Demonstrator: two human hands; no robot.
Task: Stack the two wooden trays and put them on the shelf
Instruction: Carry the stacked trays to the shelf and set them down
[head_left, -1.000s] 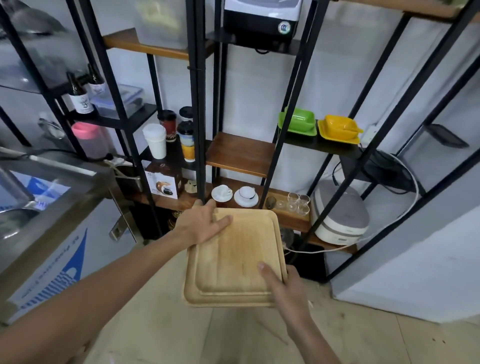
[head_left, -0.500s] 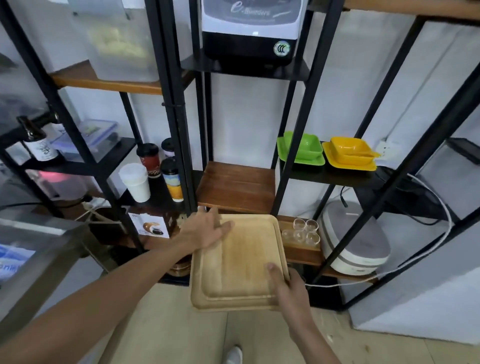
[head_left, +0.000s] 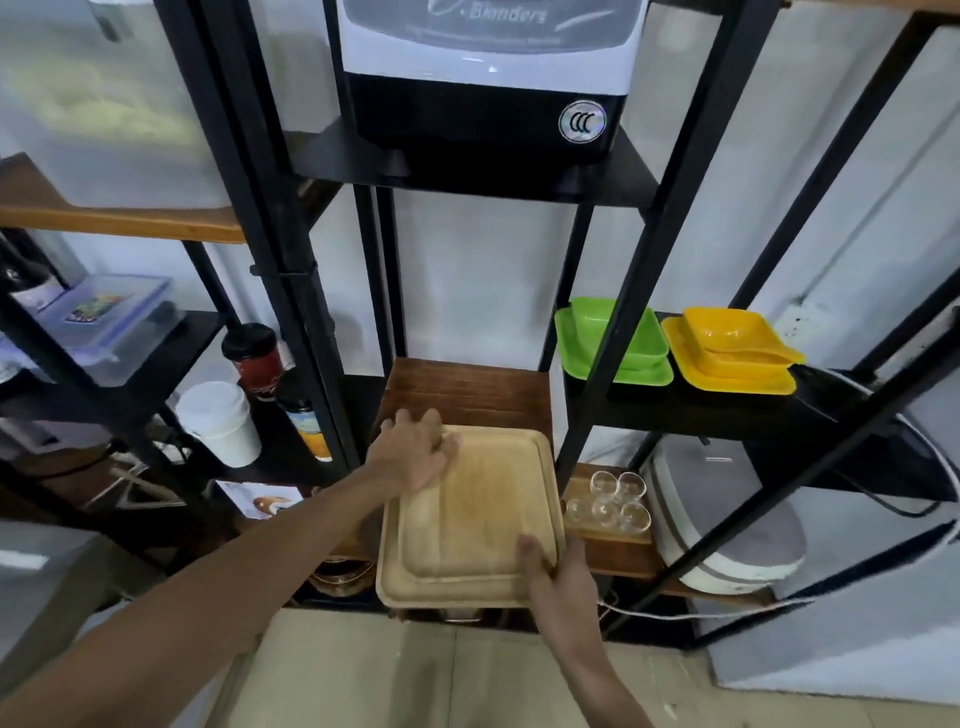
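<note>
Two light wooden trays are stacked one on the other and held level in front of the black metal rack. My left hand grips the stack's far left corner, fingers spread over the top tray. My right hand holds the near right corner, thumb on the top surface. The stack's far edge is at the front edge of a bare dark wooden shelf in the rack's middle bay.
Black uprights flank the middle bay. A blender box sits on the shelf above. Green dishes and yellow dishes are to the right, cups to the left, small glasses and a rice cooker lower right.
I have come closer to the rack, and the stacked trays have risen and moved forward to the wooden shelf's front edge. Both hands keep the same grip.
</note>
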